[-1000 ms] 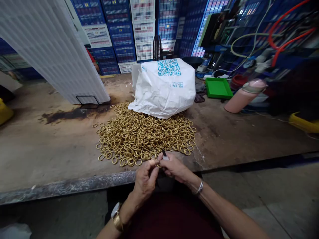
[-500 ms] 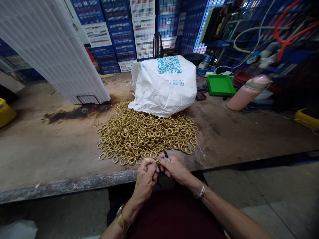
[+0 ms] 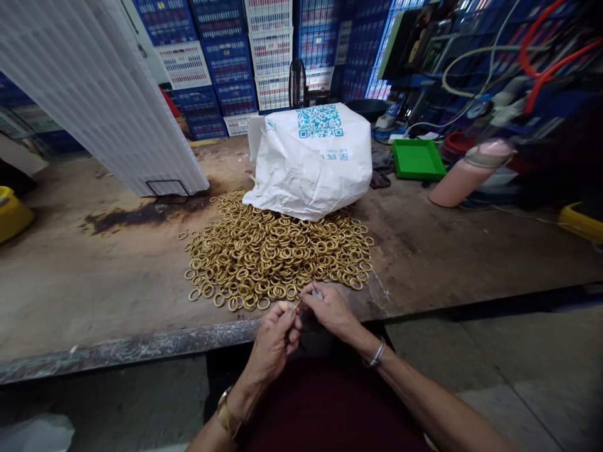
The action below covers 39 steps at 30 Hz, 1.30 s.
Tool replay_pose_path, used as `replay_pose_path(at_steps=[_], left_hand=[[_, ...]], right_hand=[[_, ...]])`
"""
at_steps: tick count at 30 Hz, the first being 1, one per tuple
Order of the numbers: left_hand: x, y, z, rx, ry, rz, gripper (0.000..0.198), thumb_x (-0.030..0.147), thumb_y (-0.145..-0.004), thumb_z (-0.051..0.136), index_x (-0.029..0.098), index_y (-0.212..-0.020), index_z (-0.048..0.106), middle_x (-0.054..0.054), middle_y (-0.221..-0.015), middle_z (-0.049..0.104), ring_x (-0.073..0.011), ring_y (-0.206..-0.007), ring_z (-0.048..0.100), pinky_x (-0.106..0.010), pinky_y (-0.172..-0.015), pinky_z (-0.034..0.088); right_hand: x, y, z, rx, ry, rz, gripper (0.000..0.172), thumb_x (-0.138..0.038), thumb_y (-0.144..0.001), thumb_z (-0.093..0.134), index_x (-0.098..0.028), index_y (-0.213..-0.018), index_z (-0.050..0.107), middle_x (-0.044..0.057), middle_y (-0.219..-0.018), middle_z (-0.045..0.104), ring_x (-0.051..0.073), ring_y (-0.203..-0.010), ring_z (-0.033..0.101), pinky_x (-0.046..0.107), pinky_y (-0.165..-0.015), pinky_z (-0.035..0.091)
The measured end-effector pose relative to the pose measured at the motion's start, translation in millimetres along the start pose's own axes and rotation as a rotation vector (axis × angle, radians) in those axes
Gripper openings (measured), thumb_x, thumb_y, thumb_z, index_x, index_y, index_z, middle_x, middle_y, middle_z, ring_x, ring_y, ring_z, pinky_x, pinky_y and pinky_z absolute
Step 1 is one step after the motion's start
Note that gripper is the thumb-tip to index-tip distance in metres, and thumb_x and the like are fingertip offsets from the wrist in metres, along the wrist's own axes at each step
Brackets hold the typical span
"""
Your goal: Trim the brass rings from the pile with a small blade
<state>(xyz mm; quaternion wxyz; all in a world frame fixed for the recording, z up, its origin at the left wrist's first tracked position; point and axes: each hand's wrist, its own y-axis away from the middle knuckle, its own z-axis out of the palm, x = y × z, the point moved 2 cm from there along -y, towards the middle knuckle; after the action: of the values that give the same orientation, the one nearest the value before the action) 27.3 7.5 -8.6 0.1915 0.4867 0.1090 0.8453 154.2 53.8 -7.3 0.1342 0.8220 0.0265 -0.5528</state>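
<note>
A large pile of brass-coloured rings (image 3: 264,257) lies on the wooden table (image 3: 117,282). At its front edge, my left hand (image 3: 277,336) is closed, with one ring (image 3: 297,304) pinched between thumb and finger. My right hand (image 3: 332,314) is beside it on the right, its fingers wrapped round a small tool (image 3: 317,293) with a grey part and a thin dark tip, close to the ring. The lower part of the tool is hidden by the fingers.
Behind the pile rests a white sack (image 3: 315,169). Corrugated white sheets (image 3: 117,94) lean at the left on a wire stand (image 3: 167,191). A green tray (image 3: 418,159) and a pink bottle (image 3: 466,176) stand at the right. Stacked crates (image 3: 230,63) fill the back.
My right hand has shifted slightly up and the tool has turned in its fingers, showing less of its dark end. My left hand still holds the ring.
</note>
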Motion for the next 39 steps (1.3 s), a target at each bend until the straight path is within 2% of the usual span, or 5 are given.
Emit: replay_pose_path(at_steps=[5,9,21,28,39], left_hand=[[0,-2,0.5,0.048,-0.037,0.046,0.029,0.043,-0.075,0.057,0.016,-0.074,0.047,0.005,-0.062,0.047,-0.0021,-0.041,0.031,-0.014,-0.036,0.020],[-2,-3,-0.8,0.072,-0.094,0.059,0.029,0.044,-0.075,0.056,0.016,-0.072,0.046,0.006,-0.055,0.044,-0.0023,-0.040,0.029,-0.014,-0.036,0.020],[-7,-3,-4.2,0.104,-0.082,0.042,0.032,0.047,-0.073,0.057,0.018,-0.073,0.044,0.005,-0.061,0.048,-0.0026,-0.042,0.033,-0.014,-0.038,0.021],[-7,-3,-8.2,0.068,-0.136,0.067,0.031,0.048,-0.075,0.054,0.018,-0.074,0.043,0.006,-0.059,0.045,-0.0031,-0.041,0.031,-0.014,-0.038,0.021],[-6,-3,-7.8,0.077,-0.161,0.076,0.031,0.048,-0.074,0.054,0.019,-0.075,0.045,0.006,-0.058,0.045,-0.0032,-0.041,0.032,-0.014,-0.037,0.021]], right_hand=[[4,8,4,-0.072,0.398,-0.266,0.012,-0.016,-0.072,0.043,-0.017,-0.070,0.054,-0.001,-0.059,0.052,0.010,-0.053,0.042,0.021,-0.052,0.028],[5,12,8,-0.093,0.563,-0.353,0.011,-0.012,-0.070,0.043,-0.017,-0.071,0.052,0.001,-0.062,0.055,0.011,-0.054,0.043,0.022,-0.052,0.025],[4,11,9,-0.068,0.597,-0.352,0.015,-0.010,-0.068,0.041,-0.018,-0.074,0.052,0.001,-0.066,0.056,0.011,-0.057,0.046,0.023,-0.054,0.025],[4,11,10,-0.178,0.564,-0.326,0.014,-0.012,-0.072,0.039,-0.018,-0.072,0.051,0.001,-0.062,0.055,0.011,-0.054,0.045,0.022,-0.052,0.025],[4,15,12,-0.133,0.679,-0.300,0.014,-0.012,-0.072,0.041,-0.017,-0.077,0.053,0.003,-0.068,0.060,0.013,-0.057,0.048,0.024,-0.054,0.024]])
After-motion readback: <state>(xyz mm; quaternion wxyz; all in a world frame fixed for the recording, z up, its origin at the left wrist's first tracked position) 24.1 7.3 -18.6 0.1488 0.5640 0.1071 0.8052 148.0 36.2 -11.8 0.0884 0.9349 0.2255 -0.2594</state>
